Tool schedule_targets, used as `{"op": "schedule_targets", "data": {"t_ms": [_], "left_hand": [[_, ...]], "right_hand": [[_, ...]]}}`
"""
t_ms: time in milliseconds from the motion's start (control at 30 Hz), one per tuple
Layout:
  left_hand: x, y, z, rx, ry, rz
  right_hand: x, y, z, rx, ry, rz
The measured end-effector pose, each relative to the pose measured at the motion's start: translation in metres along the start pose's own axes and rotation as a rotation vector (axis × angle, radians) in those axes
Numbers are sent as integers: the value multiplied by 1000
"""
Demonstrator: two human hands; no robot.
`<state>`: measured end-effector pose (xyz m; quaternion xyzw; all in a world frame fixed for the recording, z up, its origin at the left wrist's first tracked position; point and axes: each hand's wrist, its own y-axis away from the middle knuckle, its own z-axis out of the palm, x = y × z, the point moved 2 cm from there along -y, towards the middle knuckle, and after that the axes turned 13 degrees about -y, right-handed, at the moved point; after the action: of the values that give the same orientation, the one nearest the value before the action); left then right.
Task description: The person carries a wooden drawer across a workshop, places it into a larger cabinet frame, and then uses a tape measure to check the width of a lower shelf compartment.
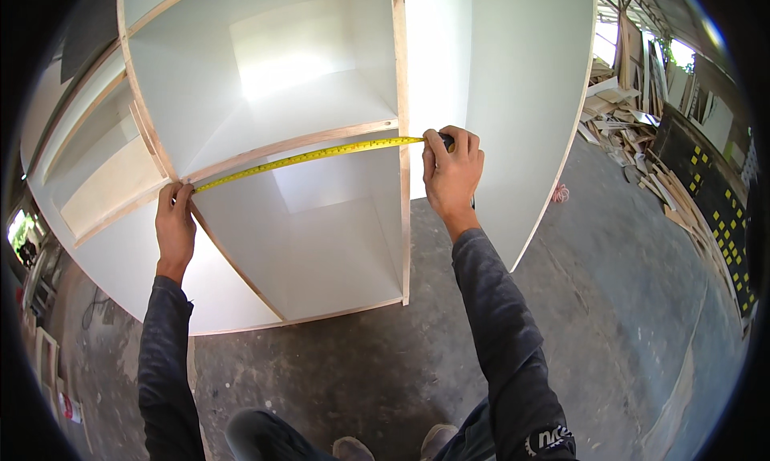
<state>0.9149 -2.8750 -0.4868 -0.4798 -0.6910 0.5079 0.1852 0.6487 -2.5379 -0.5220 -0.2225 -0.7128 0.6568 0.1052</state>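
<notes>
Fingers of the left hand [175, 224] pinch the tape's end against the cabinet's [337, 244] left upright; the right hand [451, 172] is closed around the tape case at the middle divider. The yellow tape [309, 156] is best kept taut along the shelf edge. Bare concrete floor [609, 284] lies below, offcuts [622, 124] piled right.

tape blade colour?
Yellow with dark markings; the tape blade shows best in the head view, stretched across the cabinet.

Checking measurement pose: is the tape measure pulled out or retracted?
Pulled out: the yellow tape measure spans the shelf edge, left hand pinning its end, right hand on its case.
</notes>
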Motion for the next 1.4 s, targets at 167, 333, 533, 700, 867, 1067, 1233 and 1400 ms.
{"op": "schedule_targets", "data": {"t_ms": [167,333,533,700,867,1067,1233,1400], "left_hand": [[-2,1,-1,-13,45,-43],[5,-1,-3,6,51,-22],[11,-4,-7,6,176,-132],[14,0,-2,73,241,-256],[20,2,4,140,224,-308],[24,2,6,152,236,-349],[26,4,7,171,220,-366],[26,4,7,160,224,-367]], "right_hand": [[-1,-1,1,23,-20,-5],[0,0,2,51,-35,14],[3,-2,2,71,-90,29],[-1,-2,1,81,-111,46],[4,-1,1,68,-132,36],[8,1,2,66,-133,40],[9,2,2,53,-130,41],[9,2,2,54,-131,40]]}}
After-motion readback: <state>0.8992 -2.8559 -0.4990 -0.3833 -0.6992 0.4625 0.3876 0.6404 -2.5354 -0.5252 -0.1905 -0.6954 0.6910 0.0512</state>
